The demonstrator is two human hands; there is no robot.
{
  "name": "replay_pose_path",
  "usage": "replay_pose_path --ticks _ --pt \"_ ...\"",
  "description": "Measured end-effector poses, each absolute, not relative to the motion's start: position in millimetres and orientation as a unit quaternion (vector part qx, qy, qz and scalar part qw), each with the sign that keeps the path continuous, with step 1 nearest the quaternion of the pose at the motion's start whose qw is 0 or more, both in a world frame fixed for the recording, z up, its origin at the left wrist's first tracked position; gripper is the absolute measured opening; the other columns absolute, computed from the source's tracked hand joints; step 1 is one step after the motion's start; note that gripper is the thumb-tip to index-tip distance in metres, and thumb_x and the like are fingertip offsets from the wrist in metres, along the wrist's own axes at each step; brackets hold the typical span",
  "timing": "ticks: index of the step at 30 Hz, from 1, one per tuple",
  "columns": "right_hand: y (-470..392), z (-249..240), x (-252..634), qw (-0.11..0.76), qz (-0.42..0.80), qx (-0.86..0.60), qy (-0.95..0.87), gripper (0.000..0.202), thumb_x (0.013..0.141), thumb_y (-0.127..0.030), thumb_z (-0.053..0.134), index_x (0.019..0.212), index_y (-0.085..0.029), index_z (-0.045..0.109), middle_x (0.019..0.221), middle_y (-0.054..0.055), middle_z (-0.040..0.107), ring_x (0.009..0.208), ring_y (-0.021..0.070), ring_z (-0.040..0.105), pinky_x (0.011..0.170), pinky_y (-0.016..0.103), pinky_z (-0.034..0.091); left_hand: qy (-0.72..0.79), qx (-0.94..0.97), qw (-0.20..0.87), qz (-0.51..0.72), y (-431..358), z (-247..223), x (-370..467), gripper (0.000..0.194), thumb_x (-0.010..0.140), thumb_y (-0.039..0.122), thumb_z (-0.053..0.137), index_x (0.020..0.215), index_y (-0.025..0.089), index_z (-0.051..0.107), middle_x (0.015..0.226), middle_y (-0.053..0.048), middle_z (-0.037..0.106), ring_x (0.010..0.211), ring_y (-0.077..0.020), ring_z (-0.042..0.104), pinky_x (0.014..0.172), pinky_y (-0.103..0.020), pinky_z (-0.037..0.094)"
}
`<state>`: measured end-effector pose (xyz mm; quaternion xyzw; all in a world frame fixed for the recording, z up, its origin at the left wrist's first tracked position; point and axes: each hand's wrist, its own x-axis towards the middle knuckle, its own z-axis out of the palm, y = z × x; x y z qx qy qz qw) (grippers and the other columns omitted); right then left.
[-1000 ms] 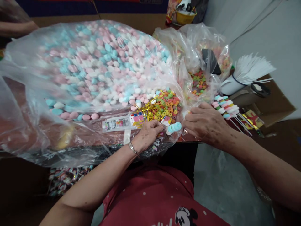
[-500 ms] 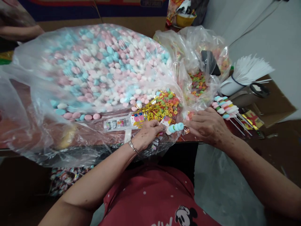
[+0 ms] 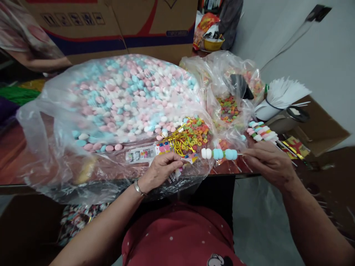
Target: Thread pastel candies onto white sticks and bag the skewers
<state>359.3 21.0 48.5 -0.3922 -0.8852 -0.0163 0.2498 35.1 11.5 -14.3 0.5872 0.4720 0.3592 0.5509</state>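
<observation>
My right hand [image 3: 270, 162] pinches the bare stick end of a marshmallow skewer [image 3: 217, 154], held level above the table edge. White and blue marshmallows are threaded on it, with green bits between some. To its left, my left hand [image 3: 161, 171] has its thumb and forefinger closed at the printed plastic wrappers [image 3: 141, 154]; whatever they hold is too small to make out. Gold twist ties [image 3: 177, 142] and ring-shaped gummies [image 3: 198, 133] lie just beyond that hand. Behind them spreads a large clear bag of pink, white and blue marshmallows [image 3: 133, 96].
Finished-looking skewers [image 3: 262, 131] lie beyond my right hand, near a mug of white sticks [image 3: 285, 94] and a lidded tumbler [image 3: 288, 120]. A bag of gummy rings [image 3: 229, 105] sits behind. Another person's arm [image 3: 41, 62] shows at far left, beside a big cardboard box [image 3: 124, 22].
My right hand has moved right with the skewer, which now shows its full length, white end included. My left hand has shifted slightly left and down. The view has tilted up.
</observation>
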Motion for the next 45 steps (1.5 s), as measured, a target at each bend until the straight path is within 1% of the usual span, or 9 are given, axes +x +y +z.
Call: replay_pose_path --ticks 6,12,18,22,25,27,32,42,45 --pt "23.6 61.8 344.2 0.261 -0.022 -0.390 -0.883 0.015 0.092 -0.023 0.053 0.089 -0.022 0.069 0.059 0.002 0.054 0.059 0.0166 0.049 0.060 0.034 0.036 0.461 0.592 0.556 0.358 6.9 -23.1 30.9 0.019 0.080 0.034 0.064 0.083 0.018 0.075 0.077 -0.004 0.071 0.072 -0.0159 0.060 0.070 -0.025 0.045" --pt "31.7 59.1 336.6 0.243 -0.085 -0.358 -0.897 0.020 0.093 -0.030 0.052 0.088 -0.023 0.069 0.062 0.001 0.058 0.062 0.0160 0.048 0.062 0.034 0.033 0.424 0.538 0.640 0.349 4.7 -23.9 28.0 0.024 0.079 0.039 0.068 0.083 0.016 0.075 0.081 -0.007 0.074 0.063 -0.0133 0.058 0.060 -0.024 0.044" --pt "30.3 57.9 330.9 0.242 -0.135 -0.318 -0.906 0.012 0.090 -0.026 0.057 0.088 -0.022 0.068 0.066 0.001 0.062 0.063 0.0155 0.046 0.062 0.033 0.031 0.405 0.454 0.703 0.368 4.5 -33.9 25.7 0.029 0.072 0.043 0.074 0.076 0.014 0.069 0.079 -0.007 0.074 0.050 -0.0086 0.051 0.049 -0.022 0.039" --pt "28.3 58.6 333.5 0.223 -0.157 -0.301 -0.914 0.009 0.089 -0.027 0.059 0.093 -0.025 0.067 0.070 0.000 0.064 0.065 0.0157 0.047 0.066 0.035 0.032 0.410 0.410 0.733 0.356 6.8 -34.5 24.7 0.037 0.067 0.048 0.076 0.069 0.014 0.061 0.068 -0.006 0.071 0.042 -0.0057 0.042 0.041 -0.019 0.028" --pt "27.6 58.3 335.5 0.214 -0.168 -0.279 -0.921 0.014 0.091 -0.026 0.055 0.100 -0.028 0.065 0.070 -0.002 0.063 0.068 0.0158 0.047 0.070 0.035 0.033 0.418 0.425 0.730 0.335 10.1 -30.0 22.8 0.037 0.068 0.049 0.075 0.067 0.014 0.060 0.062 -0.004 0.068 0.041 -0.0048 0.036 0.040 -0.019 0.023" --pt "28.1 57.4 335.7 0.201 -0.156 -0.272 -0.928 0.016 0.093 -0.028 0.053 0.103 -0.030 0.065 0.071 -0.001 0.062 0.069 0.0162 0.047 0.071 0.036 0.033 0.423 0.458 0.716 0.315 13.2 -26.4 20.6 0.035 0.069 0.048 0.074 0.068 0.015 0.063 0.060 -0.003 0.066 0.043 -0.0062 0.039 0.042 -0.019 0.026" --pt "31.6 48.7 332.7 0.197 -0.105 -0.279 -0.934 0.017 0.093 -0.030 0.051 0.093 -0.026 0.067 0.071 0.001 0.062 0.071 0.0172 0.047 0.070 0.036 0.031 0.412 0.549 0.672 0.278 20.2 -20.1 14.6 0.030 0.071 0.046 0.071 0.068 0.016 0.069 0.060 -0.003 0.064 0.054 -0.0108 0.048 0.051 -0.022 0.036" --pt "31.6 40.7 324.1 0.191 -0.105 -0.301 -0.928 0.011 0.090 -0.025 0.055 0.088 -0.024 0.067 0.072 0.001 0.064 0.068 0.0159 0.045 0.067 0.033 0.029 0.438 0.584 0.624 0.278 20.9 -23.8 6.8 0.030 0.079 0.043 0.065 0.065 0.016 0.066 0.059 0.000 0.059 0.054 -0.0096 0.042 0.052 -0.021 0.031" --pt "32.6 39.5 325.3 0.183 -0.105 -0.292 -0.933 0.011 0.091 -0.026 0.056 0.090 -0.024 0.066 0.070 0.001 0.063 0.068 0.0159 0.045 0.067 0.034 0.029 0.427 0.590 0.630 0.270 21.7 -25.4 5.1 0.030 0.081 0.043 0.063 0.068 0.016 0.067 0.061 -0.001 0.061 0.055 -0.0097 0.044 0.053 -0.021 0.033"
